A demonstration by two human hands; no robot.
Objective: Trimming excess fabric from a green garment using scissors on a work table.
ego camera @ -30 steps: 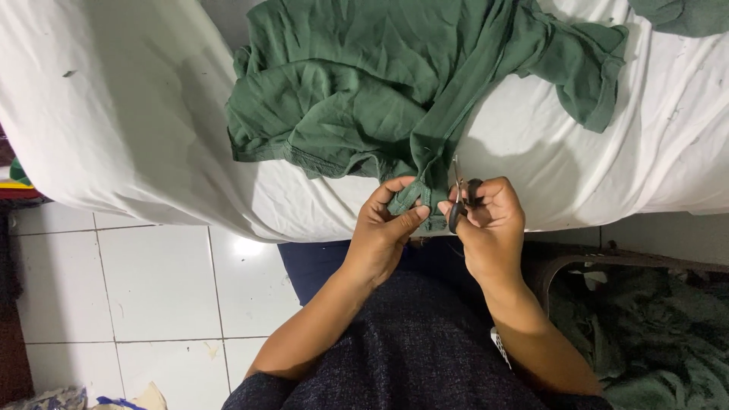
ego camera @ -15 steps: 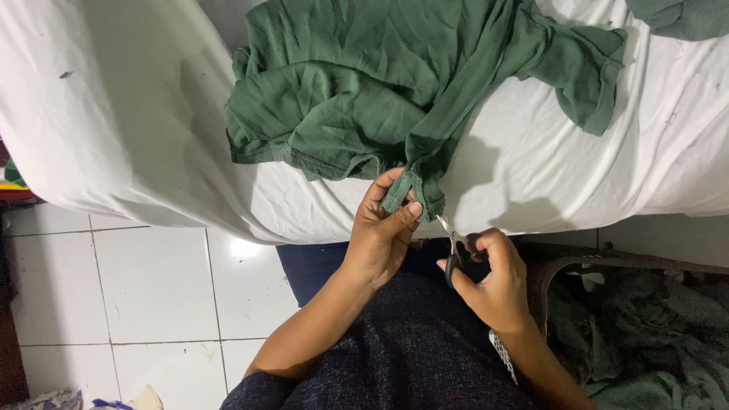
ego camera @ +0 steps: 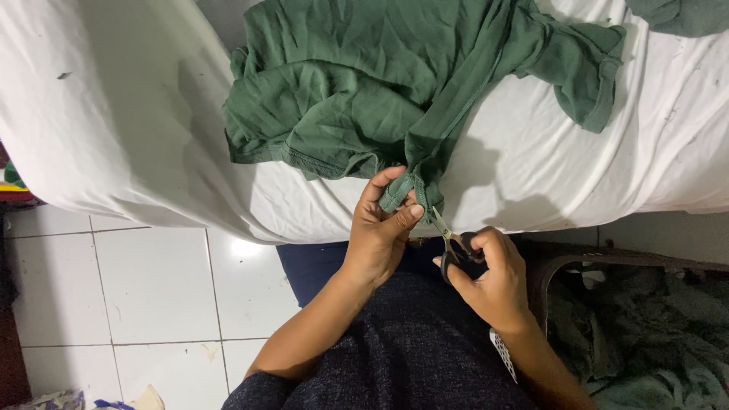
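A crumpled green garment [ego camera: 364, 99] lies on a white sheet [ego camera: 121, 129] that covers a bed or table. My left hand [ego camera: 380, 228] pinches a hemmed edge of the garment at the sheet's front edge. My right hand [ego camera: 490, 277] holds small black-handled scissors [ego camera: 449, 241], blades pointing up at the pinched fabric just right of my left thumb. Both hands are close together above my lap.
White floor tiles [ego camera: 137, 296] lie at the lower left. A dark basket with more green cloth [ego camera: 645, 326] stands at the lower right. Another green piece [ego camera: 683, 15] lies at the top right corner. Colourful items sit at the far left edge.
My right hand with the scissors has dropped down and to the right, away from the fabric edge. My left hand keeps its pinch on the hem.
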